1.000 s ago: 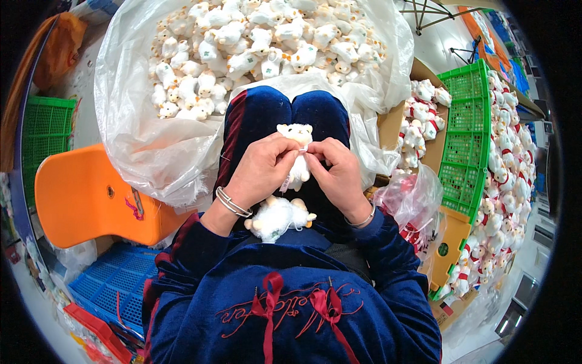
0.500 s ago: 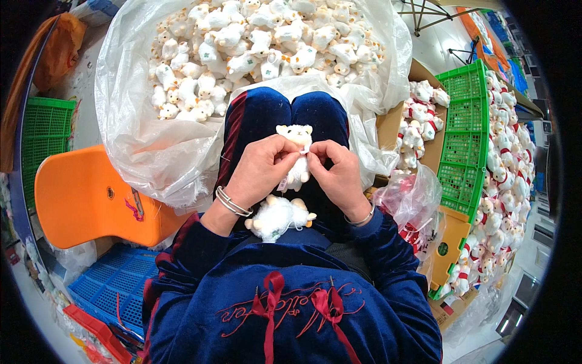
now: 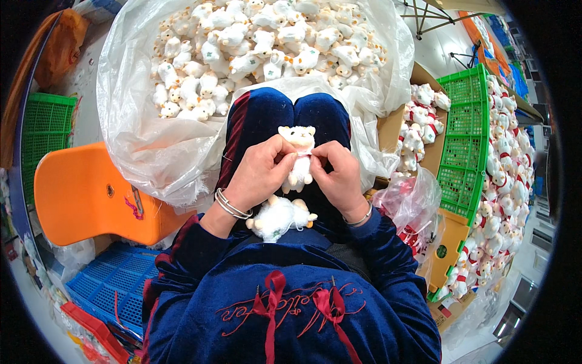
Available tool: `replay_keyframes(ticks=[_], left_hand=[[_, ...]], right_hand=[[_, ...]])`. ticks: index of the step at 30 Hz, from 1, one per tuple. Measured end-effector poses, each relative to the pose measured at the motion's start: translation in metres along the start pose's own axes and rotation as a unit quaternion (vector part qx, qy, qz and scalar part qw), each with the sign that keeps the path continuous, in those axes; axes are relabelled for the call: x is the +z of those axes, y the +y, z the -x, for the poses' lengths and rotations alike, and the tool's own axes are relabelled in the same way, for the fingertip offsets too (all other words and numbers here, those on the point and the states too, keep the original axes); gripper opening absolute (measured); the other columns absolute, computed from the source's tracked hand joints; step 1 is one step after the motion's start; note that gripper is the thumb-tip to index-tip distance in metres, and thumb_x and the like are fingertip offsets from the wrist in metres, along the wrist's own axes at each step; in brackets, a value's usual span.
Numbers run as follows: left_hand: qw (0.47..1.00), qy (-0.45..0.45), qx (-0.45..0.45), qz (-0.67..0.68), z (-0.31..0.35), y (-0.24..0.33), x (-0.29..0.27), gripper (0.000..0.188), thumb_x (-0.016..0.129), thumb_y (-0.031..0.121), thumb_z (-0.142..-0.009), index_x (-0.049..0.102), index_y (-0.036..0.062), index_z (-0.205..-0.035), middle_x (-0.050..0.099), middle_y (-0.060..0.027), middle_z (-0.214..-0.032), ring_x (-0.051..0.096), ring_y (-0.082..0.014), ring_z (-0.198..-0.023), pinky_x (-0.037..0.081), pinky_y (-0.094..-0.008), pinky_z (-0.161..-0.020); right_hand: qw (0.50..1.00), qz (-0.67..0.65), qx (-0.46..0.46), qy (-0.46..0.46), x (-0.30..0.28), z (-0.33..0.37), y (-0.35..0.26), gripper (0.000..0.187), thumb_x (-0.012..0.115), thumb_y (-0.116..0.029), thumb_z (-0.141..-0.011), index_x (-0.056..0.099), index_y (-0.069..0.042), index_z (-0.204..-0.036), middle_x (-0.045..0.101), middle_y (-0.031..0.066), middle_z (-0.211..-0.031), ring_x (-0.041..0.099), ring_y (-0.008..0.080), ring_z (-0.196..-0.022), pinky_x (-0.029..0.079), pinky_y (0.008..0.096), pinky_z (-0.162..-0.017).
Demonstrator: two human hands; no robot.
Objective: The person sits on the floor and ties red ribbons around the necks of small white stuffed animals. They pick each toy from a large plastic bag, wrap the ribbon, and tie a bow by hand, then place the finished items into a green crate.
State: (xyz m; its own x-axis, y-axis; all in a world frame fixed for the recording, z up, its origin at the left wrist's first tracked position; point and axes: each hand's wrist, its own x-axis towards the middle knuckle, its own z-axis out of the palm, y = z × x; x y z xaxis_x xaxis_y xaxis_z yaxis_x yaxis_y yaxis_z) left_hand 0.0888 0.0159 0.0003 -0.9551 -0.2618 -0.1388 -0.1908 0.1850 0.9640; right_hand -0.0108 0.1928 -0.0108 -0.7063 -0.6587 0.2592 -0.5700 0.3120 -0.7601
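Note:
Between my knees is a small white plush animal (image 3: 297,162) with rounded ears and a pale muzzle, its head away from me. At its neck, my left hand (image 3: 262,170) is closed, thumb and forefinger pinched at the left side. Opposite, my right hand (image 3: 337,177) pinches at the neck's right side. A thin pale strip seems to run across the neck between the fingertips; its ends are hidden. A second white plush toy (image 3: 277,219) lies on its side in my lap, with a green mark and a loose thread.
A big translucent plastic sack (image 3: 136,145) full of white plush toys lies beyond my knees. On the left are an orange chair (image 3: 91,194) and a blue crate (image 3: 112,282). To the right stand a cardboard box (image 3: 391,124), a green crate (image 3: 464,139) and many plush toys with red neckbands (image 3: 500,182).
My fingertips stay at the toy's neck with slight shifts. The toy's face and belly show more fully, and the pale strip that hung below my left fingers is out of sight.

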Motion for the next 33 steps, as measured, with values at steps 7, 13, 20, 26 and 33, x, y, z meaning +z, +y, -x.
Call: replay_keyframes(ticks=[7,13,20,26,33], left_hand=[[1.0,0.019,0.003,-0.015,0.005,0.004,-0.001,0.013,0.064,0.01,-0.095,0.062,-0.0026,-0.096,0.07,-0.0162,-0.083,0.069,-0.0257,-0.073,0.054,-0.0363,-0.068],[0.999,0.033,-0.027,0.006,0.009,0.001,-0.003,0.015,0.064,0.012,-0.095,0.061,-0.0024,-0.093,0.066,-0.0122,-0.078,0.065,-0.0194,-0.066,0.052,-0.0329,-0.062],[0.992,0.007,-0.074,-0.106,-0.001,0.016,-0.002,0.037,0.063,0.03,-0.099,0.068,-0.0023,-0.081,0.066,-0.0154,-0.067,0.067,-0.024,-0.062,0.052,-0.0345,-0.06],[0.996,0.014,-0.062,-0.068,0.0,0.014,0.0,0.023,0.07,0.019,-0.096,0.072,-0.0039,-0.095,0.073,-0.0098,-0.077,0.066,-0.0121,-0.065,0.052,-0.0289,-0.062],[0.993,0.03,-0.069,-0.088,0.001,0.021,-0.001,0.021,0.071,0.017,-0.095,0.073,-0.0038,-0.096,0.074,-0.0109,-0.079,0.068,-0.0116,-0.068,0.054,-0.0285,-0.063]], right_hand=[[0.997,0.031,-0.05,0.042,0.001,0.006,0.007,0.019,0.076,0.002,-0.077,0.068,-0.004,-0.092,0.064,0.0101,-0.093,0.063,0.0274,-0.081,0.05,0.0384,-0.07],[0.999,-0.021,0.02,0.033,-0.01,0.01,0.004,0.013,0.068,0.003,-0.086,0.066,-0.001,-0.098,0.062,0.0135,-0.094,0.063,0.0293,-0.085,0.05,0.0369,-0.074],[0.934,-0.267,0.238,-0.014,-0.024,0.008,-0.008,0.032,0.066,-0.004,-0.097,0.059,0.004,-0.127,0.068,0.0075,-0.112,0.056,0.0022,-0.07,0.045,0.0212,-0.061],[0.997,-0.058,-0.014,-0.039,-0.028,0.01,-0.018,0.018,0.07,0.004,-0.087,0.067,-0.003,-0.103,0.069,0.0116,-0.1,0.069,0.0236,-0.079,0.054,0.0309,-0.068],[0.994,-0.004,-0.059,-0.089,-0.03,0.017,-0.01,0.017,0.071,0.001,-0.085,0.068,-0.005,-0.1,0.069,0.0104,-0.1,0.064,0.0298,-0.087,0.052,0.0385,-0.079]])
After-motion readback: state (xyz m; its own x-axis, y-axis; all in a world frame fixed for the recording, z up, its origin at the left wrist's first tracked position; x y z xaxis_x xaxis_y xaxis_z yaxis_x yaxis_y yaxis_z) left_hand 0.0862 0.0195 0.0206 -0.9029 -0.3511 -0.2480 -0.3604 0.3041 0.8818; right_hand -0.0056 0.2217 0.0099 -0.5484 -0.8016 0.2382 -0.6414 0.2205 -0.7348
